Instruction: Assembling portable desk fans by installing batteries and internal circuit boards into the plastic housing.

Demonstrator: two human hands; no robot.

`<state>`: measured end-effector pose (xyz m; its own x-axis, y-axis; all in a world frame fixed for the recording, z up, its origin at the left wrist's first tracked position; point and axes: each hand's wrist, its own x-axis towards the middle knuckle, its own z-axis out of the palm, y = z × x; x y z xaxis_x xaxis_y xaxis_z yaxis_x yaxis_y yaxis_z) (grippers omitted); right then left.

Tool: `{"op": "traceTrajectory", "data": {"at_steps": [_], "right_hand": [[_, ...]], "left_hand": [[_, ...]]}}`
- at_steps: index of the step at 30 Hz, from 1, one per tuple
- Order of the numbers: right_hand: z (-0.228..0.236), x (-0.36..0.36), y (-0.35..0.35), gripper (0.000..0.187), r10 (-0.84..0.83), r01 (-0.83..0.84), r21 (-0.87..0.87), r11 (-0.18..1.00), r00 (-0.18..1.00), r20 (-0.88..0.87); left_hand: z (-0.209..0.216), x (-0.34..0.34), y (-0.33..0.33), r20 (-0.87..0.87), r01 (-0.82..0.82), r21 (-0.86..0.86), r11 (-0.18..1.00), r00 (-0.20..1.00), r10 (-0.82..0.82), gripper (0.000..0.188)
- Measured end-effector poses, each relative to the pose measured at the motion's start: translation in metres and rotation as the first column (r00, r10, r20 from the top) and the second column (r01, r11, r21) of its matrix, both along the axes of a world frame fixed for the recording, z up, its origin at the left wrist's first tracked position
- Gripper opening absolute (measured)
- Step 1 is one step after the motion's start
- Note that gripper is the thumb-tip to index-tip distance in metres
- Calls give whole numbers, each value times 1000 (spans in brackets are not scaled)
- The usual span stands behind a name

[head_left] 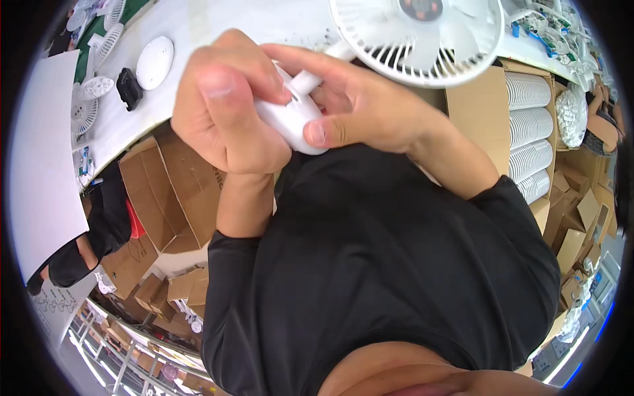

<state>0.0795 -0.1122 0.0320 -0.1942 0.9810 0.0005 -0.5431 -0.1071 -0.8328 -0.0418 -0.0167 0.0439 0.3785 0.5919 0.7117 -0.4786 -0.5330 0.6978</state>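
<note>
A white fan is held up in front of my chest, its round slatted head (456, 66) at the top and its smooth rounded base (284, 122) between my hands. My left hand (228, 105) is closed at the base, fingertips pressed near the spot where the short stem (306, 82) joins it. From the other side my right hand (380, 105) grips the base, its thumb on the near end and its fingers behind the stem. Whether the left fingers also pinch something small is hidden.
On the white table (205, 33) lie a white disc (155, 63) and a black part (129, 89). Several fan parts sit far left. At right, a cardboard box (475, 99) holds stacked white grilles (530, 125), with wired circuit boards (545, 36) beyond. Other people are at both sides.
</note>
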Motion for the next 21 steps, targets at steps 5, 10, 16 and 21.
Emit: {"op": "traceTrajectory", "data": {"at_steps": [5,10,16,21], "right_hand": [[-23,-17,-1,105,-153,170,132,977,980,-129],[-7,-19,-8,109,-161,170,73,983,981,-111],[-10,-4,-5,110,-134,65,221,973,940,314],[-31,-5,3,106,-399,144,542,828,830,389]], "left_hand": [[-3,20,-6,96,-147,-388,910,975,199,44],[-7,-5,-1,58,206,-327,922,978,-198,49],[-12,5,-15,46,72,-110,991,997,-67,49],[-7,20,-20,199,106,-423,900,980,-22,45]]}}
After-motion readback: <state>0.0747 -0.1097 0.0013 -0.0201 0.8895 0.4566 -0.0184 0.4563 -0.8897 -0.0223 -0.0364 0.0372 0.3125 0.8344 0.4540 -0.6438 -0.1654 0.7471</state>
